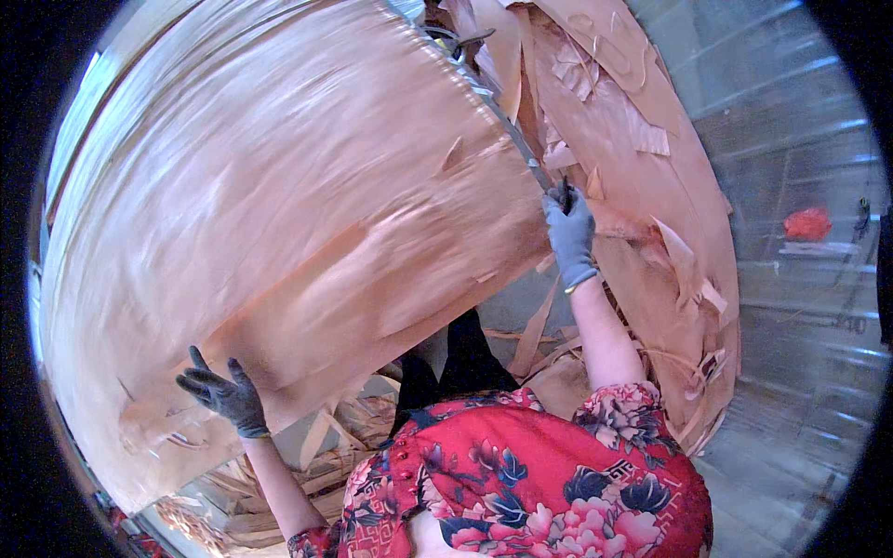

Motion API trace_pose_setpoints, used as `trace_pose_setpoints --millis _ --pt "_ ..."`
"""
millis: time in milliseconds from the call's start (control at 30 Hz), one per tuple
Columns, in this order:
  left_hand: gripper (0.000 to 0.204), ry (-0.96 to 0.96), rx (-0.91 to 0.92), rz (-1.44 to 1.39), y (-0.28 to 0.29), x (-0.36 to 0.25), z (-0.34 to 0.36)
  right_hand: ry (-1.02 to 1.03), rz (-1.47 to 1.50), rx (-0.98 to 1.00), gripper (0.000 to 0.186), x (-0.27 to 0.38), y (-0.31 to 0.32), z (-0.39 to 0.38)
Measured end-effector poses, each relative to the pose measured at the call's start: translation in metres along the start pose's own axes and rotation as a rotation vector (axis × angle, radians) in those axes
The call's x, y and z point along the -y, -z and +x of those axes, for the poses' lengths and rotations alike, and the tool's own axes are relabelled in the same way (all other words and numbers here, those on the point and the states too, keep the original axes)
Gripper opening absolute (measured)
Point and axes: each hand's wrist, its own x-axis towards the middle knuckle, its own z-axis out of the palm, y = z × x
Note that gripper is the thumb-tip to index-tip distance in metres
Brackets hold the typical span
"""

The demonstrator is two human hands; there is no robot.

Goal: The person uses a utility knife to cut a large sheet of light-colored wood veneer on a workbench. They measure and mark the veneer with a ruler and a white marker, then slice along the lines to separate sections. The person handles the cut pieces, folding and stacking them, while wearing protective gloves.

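Observation:
A large, thin, tan wood veneer sheet [307, 186] spreads across the left and middle, on top of other sheets. My left hand [223, 394], in a dark glove, is over its near left part with fingers spread and nothing held. At the right edge of the sheet, my right hand [569, 232], in a grey glove, is closed around something dark that I cannot make out. A long, narrow grey strip [516, 139] runs along that edge, its near end meeting my right hand. A loose splinter of veneer [453, 154] sits on the sheet.
Right of the sheet lies another pile of veneer [688, 186] with torn pieces on top. Veneer scraps [251, 484] litter the floor near my legs. Farther right, a red bundle [807, 223] rests on the grey floor [791, 372].

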Motion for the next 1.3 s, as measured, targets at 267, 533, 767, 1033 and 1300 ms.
trace_pose_setpoints --millis 267,533,767,1033,1300 --pt "0.056 -0.026 -0.034 -0.011 -0.031 0.027 0.026 0.048 -0.132 -0.001 0.031 -0.030 0.002 0.006" --pt "0.066 0.080 0.042 -0.249 -0.028 0.040 0.028 0.319 -0.255 -0.067 0.037 -0.014 0.001 -0.010" --pt "0.072 0.218 0.183 -0.426 -0.029 0.039 0.037 0.386 -0.288 0.101 0.042 -0.006 0.003 -0.043" --pt "0.073 0.138 0.142 -0.279 -0.033 0.036 0.039 0.512 -0.207 0.361 0.040 0.025 -0.028 -0.090" --pt "0.101 0.238 -0.007 0.008 -0.025 0.023 0.038 0.228 0.013 0.808 0.029 0.037 -0.117 -0.117"
